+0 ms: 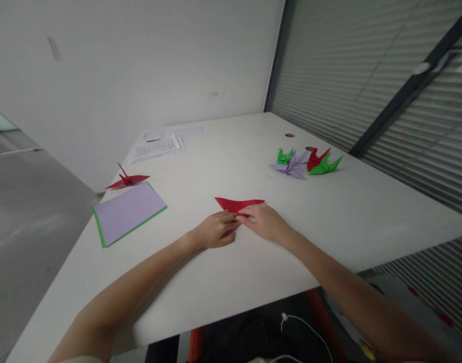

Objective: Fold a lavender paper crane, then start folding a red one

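A flat-folded red paper (238, 204), pointed at its far-left tip, is pinned to the white table (367, 212) by the left hand (215, 231) and right hand (264, 222), fingertips pressed together on its near edge. Finished cranes (304, 163) are seen beyond the right hand, well apart; a lilac-green sheet stack (127, 212) and a red crane (127, 180) lie out past the left hand. Nothing lies between.

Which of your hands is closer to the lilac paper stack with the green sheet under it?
Left. The left hand lies right of the lilac paper stack, apart from it. The right hand lies farther right, beyond the left; both press the red folded paper.
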`<state>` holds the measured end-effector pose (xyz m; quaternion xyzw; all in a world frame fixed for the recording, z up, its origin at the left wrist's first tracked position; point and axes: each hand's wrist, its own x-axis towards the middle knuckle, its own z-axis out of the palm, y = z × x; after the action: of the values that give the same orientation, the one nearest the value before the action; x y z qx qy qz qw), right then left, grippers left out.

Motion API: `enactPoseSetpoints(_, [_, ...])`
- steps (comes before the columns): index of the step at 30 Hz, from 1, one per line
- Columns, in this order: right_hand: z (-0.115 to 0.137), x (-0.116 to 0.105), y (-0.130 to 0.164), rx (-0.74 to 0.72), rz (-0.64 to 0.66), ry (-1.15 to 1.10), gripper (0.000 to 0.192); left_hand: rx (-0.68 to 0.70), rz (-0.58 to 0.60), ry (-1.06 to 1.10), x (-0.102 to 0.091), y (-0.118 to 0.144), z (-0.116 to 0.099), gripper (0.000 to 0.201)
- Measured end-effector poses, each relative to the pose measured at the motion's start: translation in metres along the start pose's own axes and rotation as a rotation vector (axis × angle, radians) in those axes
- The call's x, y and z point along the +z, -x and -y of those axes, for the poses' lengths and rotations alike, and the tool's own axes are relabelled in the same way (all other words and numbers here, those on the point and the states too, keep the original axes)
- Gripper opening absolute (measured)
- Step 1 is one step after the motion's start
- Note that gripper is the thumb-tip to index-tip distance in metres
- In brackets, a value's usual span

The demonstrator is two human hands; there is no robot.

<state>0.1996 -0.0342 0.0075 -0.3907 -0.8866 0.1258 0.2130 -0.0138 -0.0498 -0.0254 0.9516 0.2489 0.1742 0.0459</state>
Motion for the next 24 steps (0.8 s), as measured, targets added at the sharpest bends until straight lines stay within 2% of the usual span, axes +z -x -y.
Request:
enactPoseSetpoints(3, [-0.001, 0.014, 0.019, -0.083, 0.046, 0.193, 0.039, 0.0, 0.001, 0.002, 0.0, 0.0, 0.0, 0.036])
enactPoseSetpoints(6, [-0.011, 0.025, 0.03, -0.107, 0.072, 0.256, 0.046, 0.009, -0.005, 0.007, 0.0, 0.0, 0.001, 0.04])
enactPoseSetpoints(12, [-0.022, 0.025, 0.03, -0.136, 0.125, 0.222, 0.043, 0.01, -0.011, 0.038, 0.001, 0.0, 0.002, 0.04])
enactPoseSetpoints(24, [-0.023, 0.028, 0.035, -0.122, 0.055, 0.198, 0.038, 0.015, -0.019, -0.018, 0.004, 0.002, 0.003, 0.041])
